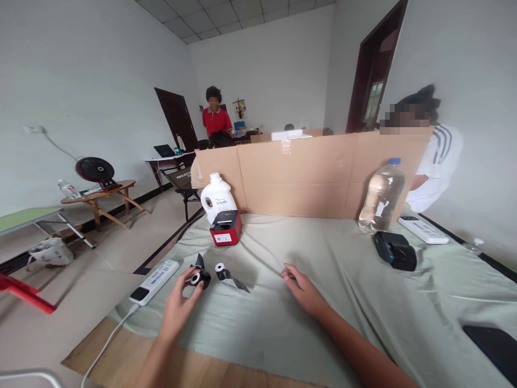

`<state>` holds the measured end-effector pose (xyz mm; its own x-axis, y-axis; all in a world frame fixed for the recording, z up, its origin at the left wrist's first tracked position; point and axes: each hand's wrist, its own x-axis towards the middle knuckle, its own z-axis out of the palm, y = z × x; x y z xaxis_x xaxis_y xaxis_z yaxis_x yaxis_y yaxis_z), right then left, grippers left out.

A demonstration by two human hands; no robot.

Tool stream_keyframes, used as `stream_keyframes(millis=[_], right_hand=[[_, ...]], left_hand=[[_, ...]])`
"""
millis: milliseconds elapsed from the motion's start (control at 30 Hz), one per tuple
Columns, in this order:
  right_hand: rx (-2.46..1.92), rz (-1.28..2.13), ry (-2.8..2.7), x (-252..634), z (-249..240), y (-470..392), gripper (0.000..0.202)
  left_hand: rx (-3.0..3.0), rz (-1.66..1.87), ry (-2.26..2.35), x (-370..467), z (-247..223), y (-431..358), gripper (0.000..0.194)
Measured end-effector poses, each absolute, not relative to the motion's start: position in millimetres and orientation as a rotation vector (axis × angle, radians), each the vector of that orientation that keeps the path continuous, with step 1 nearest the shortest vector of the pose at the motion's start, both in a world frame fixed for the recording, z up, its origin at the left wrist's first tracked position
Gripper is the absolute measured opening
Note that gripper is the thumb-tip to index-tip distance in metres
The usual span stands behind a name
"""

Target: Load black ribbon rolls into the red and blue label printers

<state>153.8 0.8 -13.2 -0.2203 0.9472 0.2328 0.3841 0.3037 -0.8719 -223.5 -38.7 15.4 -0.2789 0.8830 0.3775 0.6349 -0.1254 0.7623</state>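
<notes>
My left hand has its thumb and fingers around a small black paper roll with a white core, whose loose dark end sticks upward. Just right of it, a second black paper roll lies on the cloth with its tail trailing to the right. My right hand is over the middle of the cloth, palm turned left, fingers loosely bent and nothing visible in them. Behind the rolls stands a red and black receipt printer.
A pale green cloth covers the table. A white jug, cardboard partition, large water bottle and black device stand farther back. Power strips lie at both sides; a dark phone lies front right. Two people are beyond.
</notes>
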Motion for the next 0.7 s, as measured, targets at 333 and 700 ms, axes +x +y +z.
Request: stream_keyframes(millis=[333,700], right_hand=[[-1.19,0.894,-1.763,154.7,-11.1,-0.2,0.048],[-1.187,0.865,-1.774,155.2,-9.6,-1.2,0.046]], left_hand=[[1.872,1.337,1.869,-217.6,2.8,-10.2,0.038],[1.981,1.097,2.034,-232.9,-13.1,-6.5,0.046]])
